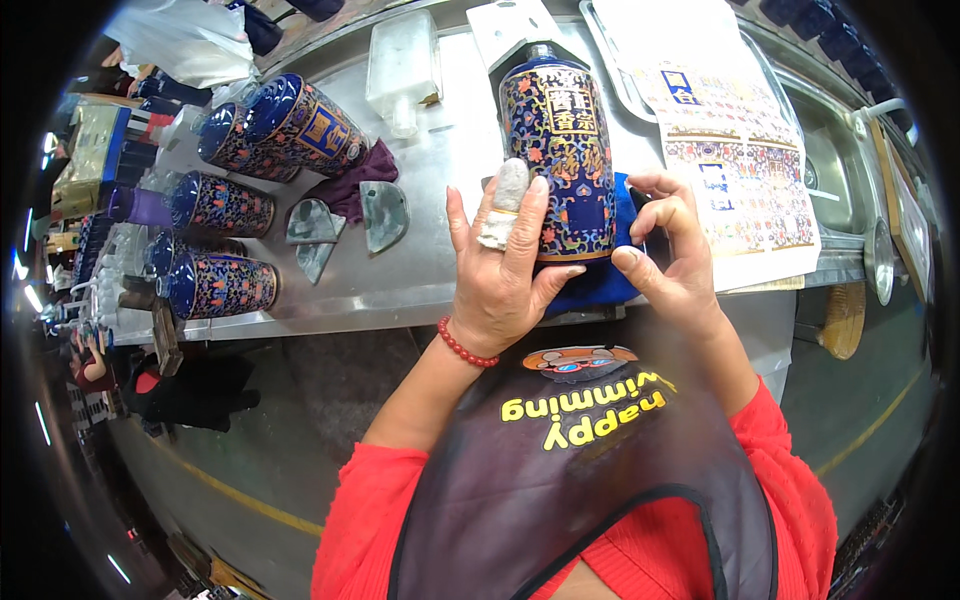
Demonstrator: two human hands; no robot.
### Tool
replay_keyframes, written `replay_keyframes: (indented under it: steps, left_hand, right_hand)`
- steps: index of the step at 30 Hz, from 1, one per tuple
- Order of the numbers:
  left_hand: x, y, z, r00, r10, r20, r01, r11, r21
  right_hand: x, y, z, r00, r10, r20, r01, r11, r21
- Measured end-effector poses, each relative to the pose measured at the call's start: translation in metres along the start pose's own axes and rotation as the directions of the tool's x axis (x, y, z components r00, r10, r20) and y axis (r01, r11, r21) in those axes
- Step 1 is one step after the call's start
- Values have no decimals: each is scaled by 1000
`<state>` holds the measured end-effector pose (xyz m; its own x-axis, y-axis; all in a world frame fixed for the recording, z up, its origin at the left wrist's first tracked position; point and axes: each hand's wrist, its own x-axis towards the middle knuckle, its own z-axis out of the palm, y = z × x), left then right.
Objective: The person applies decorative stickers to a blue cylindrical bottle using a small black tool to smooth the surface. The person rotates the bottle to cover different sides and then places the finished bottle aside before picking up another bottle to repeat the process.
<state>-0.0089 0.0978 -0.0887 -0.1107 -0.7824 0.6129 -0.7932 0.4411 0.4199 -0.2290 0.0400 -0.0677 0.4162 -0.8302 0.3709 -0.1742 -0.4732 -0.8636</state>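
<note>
A dark blue, flower-patterned bottle lies in front of me, its neck pointing away and its base toward me. My left hand grips its left lower side, fingers along the wall and thumb by the base. A grey-white wrap covers one of those fingers. At the bottle's lower right, my right hand has bent fingers set apart, the thumb tip close to the base edge; contact is unclear. Blue cloth shows beneath the bottle. Left of it are greyish-green flat scrapers by a purple cloth.
Several similar patterned bottles lie at the left. A clear rectangular container sits at the back. Printed decal sheets cover a tray on the right, next to a metal sink. The steel table's front edge is before me.
</note>
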Motion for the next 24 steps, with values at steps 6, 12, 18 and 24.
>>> replay_keyframes:
  steps: [6,12,18,24]
  left_hand:
    - [-22,8,-2,995,63,-72,-43,966,254]
    - [-29,1,-13,964,253,-79,-211,913,350]
    - [-27,3,-18,966,249,-67,-213,917,338]
    - [-27,3,-27,969,246,-16,-225,911,346]
  right_hand:
    - [-1,2,0,1000,-17,6,17,998,60]
    - [-2,4,-1,998,-56,5,55,998,38]
    - [0,4,1,1000,-15,-4,16,998,54]
    - [0,5,1,1000,4,-19,-3,997,74]
